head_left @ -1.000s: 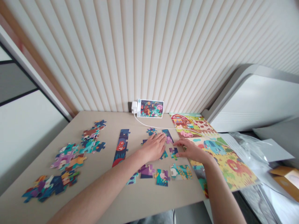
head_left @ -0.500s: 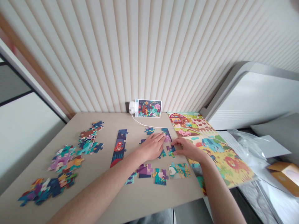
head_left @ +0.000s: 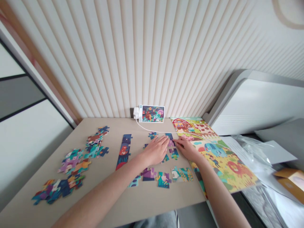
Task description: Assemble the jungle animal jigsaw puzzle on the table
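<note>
My left hand (head_left: 155, 151) lies flat, palm down, with fingers stretched out over some puzzle pieces. Its fingertips reach the left side of a dark blue and purple puzzle strip (head_left: 170, 138). From the other side, my right hand (head_left: 186, 148) touches that strip's right edge with an extended index finger, its other fingers partly hidden. Just below the strip lies a teal puzzle piece (head_left: 174, 154), free of both hands. Nearer me are a purple piece (head_left: 148, 174), a teal-and-purple piece (head_left: 163, 180) and a joined pair (head_left: 182, 174). A joined vertical strip (head_left: 123, 150) lies to the left.
Loose puzzle pieces (head_left: 71, 163) lie in heaps at the table's left. A picture card (head_left: 153, 114) leans on the ribbed wall beside a white charger (head_left: 136, 113), whose cable (head_left: 152, 130) crosses the table. Finished-looking animal puzzles (head_left: 220, 158) cover the right side.
My right hand has let go of the teal piece and moved up to the strip's edge, index finger extended. My left hand stays over the pieces. The view has shifted slightly.
</note>
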Tool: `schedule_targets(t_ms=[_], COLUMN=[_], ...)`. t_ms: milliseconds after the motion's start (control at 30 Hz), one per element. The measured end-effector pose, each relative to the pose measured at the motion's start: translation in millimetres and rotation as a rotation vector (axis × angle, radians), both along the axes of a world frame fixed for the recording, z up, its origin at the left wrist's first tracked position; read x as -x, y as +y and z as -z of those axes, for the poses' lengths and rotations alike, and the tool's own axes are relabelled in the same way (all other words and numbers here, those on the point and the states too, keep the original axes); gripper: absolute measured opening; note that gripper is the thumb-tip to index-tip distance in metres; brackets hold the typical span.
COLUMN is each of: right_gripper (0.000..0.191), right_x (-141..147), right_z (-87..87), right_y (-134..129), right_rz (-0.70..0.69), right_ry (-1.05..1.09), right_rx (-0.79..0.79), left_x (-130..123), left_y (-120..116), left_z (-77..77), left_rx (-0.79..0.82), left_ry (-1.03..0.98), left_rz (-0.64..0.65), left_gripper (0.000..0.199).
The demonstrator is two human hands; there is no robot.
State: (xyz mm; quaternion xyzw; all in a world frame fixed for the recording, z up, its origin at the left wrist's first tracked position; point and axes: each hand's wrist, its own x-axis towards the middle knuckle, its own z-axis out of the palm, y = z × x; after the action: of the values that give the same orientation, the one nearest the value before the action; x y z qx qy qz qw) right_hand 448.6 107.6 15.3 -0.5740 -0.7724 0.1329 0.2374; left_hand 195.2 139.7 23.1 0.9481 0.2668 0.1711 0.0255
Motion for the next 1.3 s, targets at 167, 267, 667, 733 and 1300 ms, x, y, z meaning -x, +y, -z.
schedule_targets(t_ms=[167,267,667,733,1300], right_gripper=[0.039,0.042,0.043,0.044,0.058], right_x=[0,0,1,0,-12], right_z=[5.9,9.4,13.7,13.9,28.6], right_y=[3,5,11,12,26], right_rz=[0.034,0.06,0.097,0.092,0.093], right_ry=[-0.075,-0.131,-0.199,-0.199,-0.304], right_rx=[-0.023,-0.031,-0.031,-0.024,-0.047], left_x=[40,83,196,194,191], left_y=[-28,-55,-136,-138,-146], left_z=[-32.5,-41.8,22.1,24.0,9.9], left_rx=[-0.044,-0.058,-0.019,0.002,0.066], left_ry=[0.045,0.063,-0.125,-0.135,-0.165], left_rz=[0.033,0.013,-0.356,-0.393,-0.472], left_gripper=[0.052,0.055,0.053,0.052,0.048])
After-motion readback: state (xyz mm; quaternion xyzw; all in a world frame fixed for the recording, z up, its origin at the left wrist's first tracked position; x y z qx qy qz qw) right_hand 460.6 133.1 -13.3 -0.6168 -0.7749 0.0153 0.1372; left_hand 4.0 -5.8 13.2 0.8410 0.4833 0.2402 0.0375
